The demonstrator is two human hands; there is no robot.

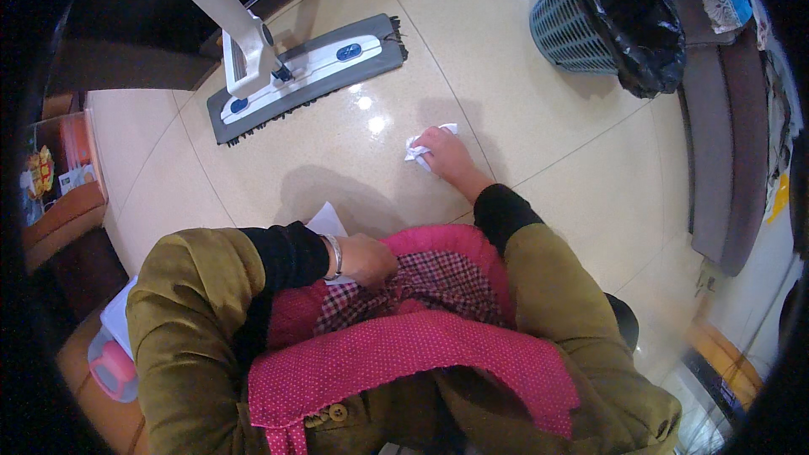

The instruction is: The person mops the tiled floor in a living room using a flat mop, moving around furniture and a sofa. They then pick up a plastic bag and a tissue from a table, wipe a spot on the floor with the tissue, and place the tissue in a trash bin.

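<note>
My right hand (pixel 447 153) grips a crumpled white tissue (pixel 417 150) just over the pale floor tiles (pixel 505 120). Whether the tissue touches the floor is unclear. Near my lap, my left hand (pixel 368 260) is curled, with a silver bracelet on its wrist and its fingertips hidden. A sheet of white paper (pixel 327 221) shows on both sides of that wrist; I cannot tell if the fingers hold it. Below the hand lies my pink dotted apron (pixel 411 347) with a checked part (pixel 436 284).
A flat mop (pixel 316 72) with a grey head rests on the floor ahead. At the upper right stands a slatted plastic wastebasket (pixel 569 25) lined with a black bag (pixel 657 63). Grey-brown furniture (pixel 714 151) lines the right. A container with a pink handle (pixel 112 370) sits at lower left.
</note>
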